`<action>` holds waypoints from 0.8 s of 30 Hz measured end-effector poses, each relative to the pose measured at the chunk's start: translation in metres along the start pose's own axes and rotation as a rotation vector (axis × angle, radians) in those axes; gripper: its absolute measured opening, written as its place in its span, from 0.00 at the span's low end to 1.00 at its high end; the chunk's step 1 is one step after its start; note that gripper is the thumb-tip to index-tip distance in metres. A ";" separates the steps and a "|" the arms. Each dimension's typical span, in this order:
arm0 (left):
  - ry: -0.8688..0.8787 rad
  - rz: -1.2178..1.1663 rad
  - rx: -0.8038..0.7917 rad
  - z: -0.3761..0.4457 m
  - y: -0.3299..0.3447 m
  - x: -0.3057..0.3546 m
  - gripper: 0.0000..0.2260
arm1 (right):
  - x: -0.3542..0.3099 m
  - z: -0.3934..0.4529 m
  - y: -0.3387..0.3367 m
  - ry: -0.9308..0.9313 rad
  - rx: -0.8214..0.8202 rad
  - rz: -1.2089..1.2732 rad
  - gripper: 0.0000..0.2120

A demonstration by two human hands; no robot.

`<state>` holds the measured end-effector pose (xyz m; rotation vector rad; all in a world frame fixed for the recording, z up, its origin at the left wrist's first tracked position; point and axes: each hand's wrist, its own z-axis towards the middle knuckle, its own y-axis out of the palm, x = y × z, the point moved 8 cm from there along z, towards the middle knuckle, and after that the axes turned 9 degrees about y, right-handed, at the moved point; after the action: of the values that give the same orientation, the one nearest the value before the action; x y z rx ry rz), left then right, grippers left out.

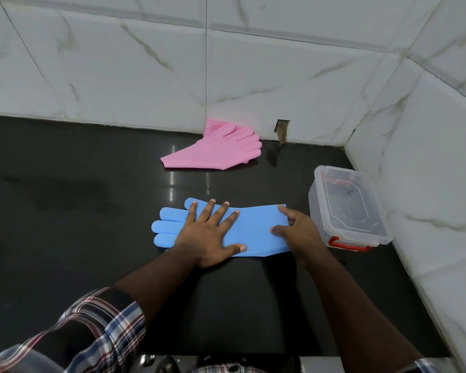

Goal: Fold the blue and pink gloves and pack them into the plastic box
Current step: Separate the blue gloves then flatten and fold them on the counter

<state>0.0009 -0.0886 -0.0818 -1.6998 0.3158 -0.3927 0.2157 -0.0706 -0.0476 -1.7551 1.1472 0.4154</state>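
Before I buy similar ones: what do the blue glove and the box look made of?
Blue glove: probably silicone or rubber, matte, lying limp and flat under both hands. Box: clear, slightly cloudy hard plastic; its contents show through the lid, with red clips.

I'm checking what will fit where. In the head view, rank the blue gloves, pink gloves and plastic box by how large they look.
1. blue gloves, partly covered by both hands
2. plastic box and pink gloves: these look close in size, and the pink gloves lie farther from the camera, so I won't rank them.
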 end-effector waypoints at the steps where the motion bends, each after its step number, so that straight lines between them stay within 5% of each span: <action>1: 0.000 -0.002 -0.002 0.000 0.000 0.000 0.40 | -0.003 -0.002 0.001 -0.023 -0.037 0.023 0.28; 11: 0.005 -0.018 0.006 -0.001 -0.001 -0.001 0.38 | -0.032 -0.026 -0.001 -0.078 -0.340 -0.007 0.36; 18: 0.020 -0.019 -0.017 -0.002 -0.002 -0.001 0.38 | -0.045 -0.033 -0.002 -0.042 -0.420 0.295 0.37; 24: 0.047 -0.074 -0.056 0.001 -0.006 -0.002 0.34 | -0.048 -0.036 -0.002 -0.035 -0.419 0.301 0.38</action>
<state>-0.0005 -0.0866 -0.0766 -1.7631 0.3011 -0.4824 0.1860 -0.0766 0.0039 -1.9190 1.3774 0.9194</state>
